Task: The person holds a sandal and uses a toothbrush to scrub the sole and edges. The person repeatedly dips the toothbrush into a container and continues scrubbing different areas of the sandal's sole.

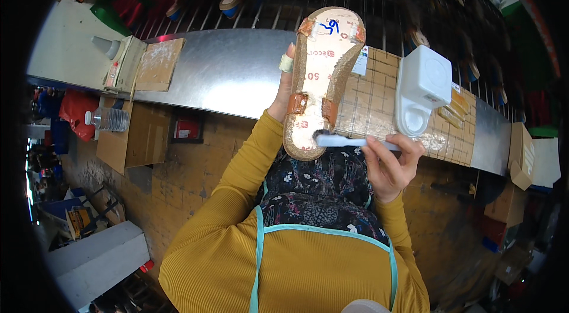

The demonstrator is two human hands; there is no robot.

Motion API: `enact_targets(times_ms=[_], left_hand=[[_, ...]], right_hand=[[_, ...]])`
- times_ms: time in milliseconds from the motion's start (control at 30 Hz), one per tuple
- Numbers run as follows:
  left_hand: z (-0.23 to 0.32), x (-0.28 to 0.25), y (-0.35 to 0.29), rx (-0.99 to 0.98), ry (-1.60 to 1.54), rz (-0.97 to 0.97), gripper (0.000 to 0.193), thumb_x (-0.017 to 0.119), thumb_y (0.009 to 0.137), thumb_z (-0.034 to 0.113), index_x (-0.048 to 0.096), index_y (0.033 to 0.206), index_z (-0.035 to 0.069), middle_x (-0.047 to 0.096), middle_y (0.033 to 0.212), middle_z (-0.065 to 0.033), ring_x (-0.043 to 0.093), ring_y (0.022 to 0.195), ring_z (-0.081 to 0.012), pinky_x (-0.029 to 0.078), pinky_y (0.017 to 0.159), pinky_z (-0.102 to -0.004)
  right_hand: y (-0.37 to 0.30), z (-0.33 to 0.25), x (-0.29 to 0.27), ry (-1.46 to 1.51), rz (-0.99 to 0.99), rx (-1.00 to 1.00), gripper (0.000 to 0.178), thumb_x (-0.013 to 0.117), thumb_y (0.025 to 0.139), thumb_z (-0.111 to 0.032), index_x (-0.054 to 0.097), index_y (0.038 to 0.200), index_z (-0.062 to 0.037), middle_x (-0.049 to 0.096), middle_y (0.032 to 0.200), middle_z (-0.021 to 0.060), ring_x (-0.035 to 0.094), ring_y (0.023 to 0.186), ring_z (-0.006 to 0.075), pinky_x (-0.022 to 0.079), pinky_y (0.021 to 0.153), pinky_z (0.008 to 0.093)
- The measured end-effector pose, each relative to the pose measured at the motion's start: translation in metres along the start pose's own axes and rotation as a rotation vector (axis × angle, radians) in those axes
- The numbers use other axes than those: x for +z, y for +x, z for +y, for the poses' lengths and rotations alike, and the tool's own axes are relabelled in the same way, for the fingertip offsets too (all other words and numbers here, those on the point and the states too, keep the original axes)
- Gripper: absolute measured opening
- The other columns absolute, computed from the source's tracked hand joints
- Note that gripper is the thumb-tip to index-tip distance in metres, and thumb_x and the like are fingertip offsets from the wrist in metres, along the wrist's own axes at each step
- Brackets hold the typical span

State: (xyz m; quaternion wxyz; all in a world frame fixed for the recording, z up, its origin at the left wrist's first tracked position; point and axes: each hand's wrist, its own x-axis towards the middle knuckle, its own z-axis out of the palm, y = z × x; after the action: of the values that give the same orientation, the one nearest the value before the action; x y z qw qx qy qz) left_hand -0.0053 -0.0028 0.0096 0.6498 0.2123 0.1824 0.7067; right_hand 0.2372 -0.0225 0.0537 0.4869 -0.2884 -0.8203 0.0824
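A sandal sole (314,79) is being held up at 12 o'clock from the body by the left hand (282,92), above the near edge of the table (231,64). The toe end is being pointed just past 12 and the heel toward 6 — presumably so that the broad face is being kept in view and the heel within reach of the right hand (391,165). The left grip is being closed on the sole along its 9 o'clock edge, most fingers being hidden behind it. By the right grip, drawn narrow, the pale handle of a brush (347,141) is being pinched; its dark bristles are being placed at the heel's 3 o'clock side, though firm contact cannot be told. A white container (427,76) is being kept on a cardboard sheet (373,103) at 1 o'clock from the right hand, probably for easy reach.

The sole's cream centre is being framed by a speckled, cork-like rim and marked by red print and blue handwriting near the toe. 4 brown strap ends (329,110) are being shown — 2 toward the toe, 2 nearer the heel — their surfaces looking rough and uneven.
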Motion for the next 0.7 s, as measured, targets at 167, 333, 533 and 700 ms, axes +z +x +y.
enact_targets(times_ms=[167, 333, 533, 700], left_hand=[[0.0, -0.002, -0.003, -0.045, -0.135, -0.089, 0.082, 0.047, 0.089, 0.067, 0.04, 0.14, 0.004, 0.055, 0.13, -0.0146, 0.062, 0.112, -0.0194, 0.055, 0.092, -0.0308], [-0.003, 0.005, -0.004, -0.048, -0.087, -0.05, 0.082, 0.048, 0.089, 0.068, 0.04, 0.14, 0.004, 0.055, 0.13, -0.014, 0.061, 0.113, -0.0191, 0.054, 0.093, -0.0305], [0.005, 0.023, -0.008, 0.031, 0.186, 0.125, 0.084, 0.046, 0.088, 0.07, 0.042, 0.138, 0.003, 0.058, 0.127, -0.015, 0.062, 0.111, -0.019, 0.056, 0.091, -0.0307], [0.006, 0.043, -0.005, 0.083, 0.344, 0.218, 0.084, 0.045, 0.088, 0.071, 0.044, 0.137, 0.002, 0.06, 0.123, -0.0153, 0.065, 0.106, -0.0198, 0.057, 0.088, -0.03]], right_hand=[[-0.003, 0.002, -0.004, 0.165, -0.049, 0.04, 0.033, 0.086, 0.063, -0.013, 0.077, 0.095, -0.0158, 0.056, 0.093, 0.0015, 0.05, 0.08, 0.014, 0.029, 0.081, 0.0329], [0.003, 0.007, 0.007, 0.112, 0.01, 0.089, 0.031, 0.085, 0.063, -0.011, 0.077, 0.093, -0.0141, 0.058, 0.092, 0.0029, 0.05, 0.08, 0.0146, 0.031, 0.077, 0.0307], [-0.003, 0.01, -0.004, 0.225, -0.033, 0.172, 0.029, 0.085, 0.065, -0.011, 0.077, 0.092, -0.0133, 0.06, 0.091, 0.0025, 0.052, 0.08, 0.0152, 0.031, 0.078, 0.0307], [0.015, -0.005, 0.005, 0.085, -0.039, 0.099, 0.028, 0.085, 0.065, -0.012, 0.077, 0.092, -0.0135, 0.06, 0.09, 0.0025, 0.052, 0.079, 0.0148, 0.03, 0.078, 0.031]])
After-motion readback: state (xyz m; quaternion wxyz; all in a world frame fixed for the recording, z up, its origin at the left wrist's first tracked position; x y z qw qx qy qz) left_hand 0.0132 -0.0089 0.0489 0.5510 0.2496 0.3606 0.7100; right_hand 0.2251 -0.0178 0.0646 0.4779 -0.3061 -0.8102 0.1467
